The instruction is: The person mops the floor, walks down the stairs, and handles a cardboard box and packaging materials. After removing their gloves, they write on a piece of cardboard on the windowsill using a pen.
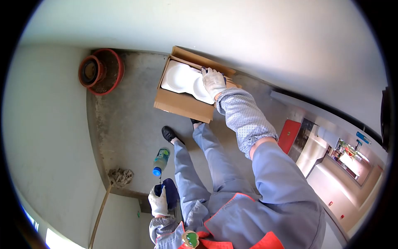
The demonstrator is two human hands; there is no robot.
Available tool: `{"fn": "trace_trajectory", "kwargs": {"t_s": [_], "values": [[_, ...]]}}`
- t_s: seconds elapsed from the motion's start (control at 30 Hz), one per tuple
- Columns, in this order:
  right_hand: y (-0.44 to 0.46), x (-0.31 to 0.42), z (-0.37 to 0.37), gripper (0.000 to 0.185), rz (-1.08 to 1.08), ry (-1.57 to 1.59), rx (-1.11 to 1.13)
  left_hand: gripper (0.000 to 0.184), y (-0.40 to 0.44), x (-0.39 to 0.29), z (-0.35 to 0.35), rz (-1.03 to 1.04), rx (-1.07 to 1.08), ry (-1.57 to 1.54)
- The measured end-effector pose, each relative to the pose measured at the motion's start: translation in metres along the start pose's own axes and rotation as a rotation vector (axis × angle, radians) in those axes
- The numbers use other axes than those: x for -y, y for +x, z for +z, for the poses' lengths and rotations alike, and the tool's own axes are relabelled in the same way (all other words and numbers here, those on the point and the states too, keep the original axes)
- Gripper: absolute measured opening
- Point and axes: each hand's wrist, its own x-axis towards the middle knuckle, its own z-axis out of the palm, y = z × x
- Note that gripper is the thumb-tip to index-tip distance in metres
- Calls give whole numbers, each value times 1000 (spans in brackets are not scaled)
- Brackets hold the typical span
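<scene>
My right hand (214, 81), in a white glove with dark fingertips, reaches over the right part of an open cardboard box (184, 103); its fingers bend over the edge of the white moulded tray (178, 78) inside. Whether they grip it cannot be made out. At the lower left, my left hand (158, 202), also gloved, is closed at a thin dark cord. A clear bottle (161, 159) with a green label and blue cap hangs cap-down from that cord. A dark blue item (170, 193) is beside the left hand.
Reddish plant pots (108, 72) stand in the far left corner. A mop (120, 177) leans at the left wall. My legs and black shoes (168, 133) are below the box. On the right are a red object (289, 136) and a low ledge (315, 110).
</scene>
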Motion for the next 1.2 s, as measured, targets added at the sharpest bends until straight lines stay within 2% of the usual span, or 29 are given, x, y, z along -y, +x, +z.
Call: {"fn": "trace_trajectory", "kwargs": {"t_s": [0.03,0.07,0.2,0.3,0.33,0.43,0.47,0.53,0.63,0.73,0.8,0.9,0.93,1.03,1.07,1.13,1.2], "values": [[2,2,2,41,9,-17,-9,18,2,1,3,1,-5,17],[3,2,3,52,13,-38,22,19,6,2,6,-41,18,-66],[-9,-4,-10,69,152,202,76,19,13,-5,6,-44,27,-32],[-19,-25,4,63,297,249,-51,20,18,-5,9,-51,40,-70],[-25,-33,8,55,375,262,-90,21,21,-2,7,-33,33,-41],[-37,-70,30,45,539,280,-29,25,28,6,15,-5,2,30],[-43,-78,34,37,505,247,-34,25,30,-2,16,7,-3,52],[-46,-85,47,34,371,256,62,26,39,-11,22,75,-23,120],[-50,-78,74,32,164,212,169,26,53,-41,29,70,42,108],[-58,-65,81,37,212,239,166,25,64,-76,41,100,27,167],[-69,-61,88,41,234,326,118,27,74,-71,45,125,47,221],[-92,-69,98,48,495,635,-119,28,80,-87,52,149,53,258],[-101,-73,108,50,557,627,-212,28,81,-92,55,151,53,260],[-122,-83,106,45,788,627,-69,29,89,-104,64,161,77,289],[-125,-84,114,37,847,588,-130,31,94,-105,67,148,132,258],[-127,-84,131,29,873,774,-86,32,103,-104,76,182,137,297],[-126,-64,105,19,919,1041,-67,36,107,-112,82,191,153,343]]}}
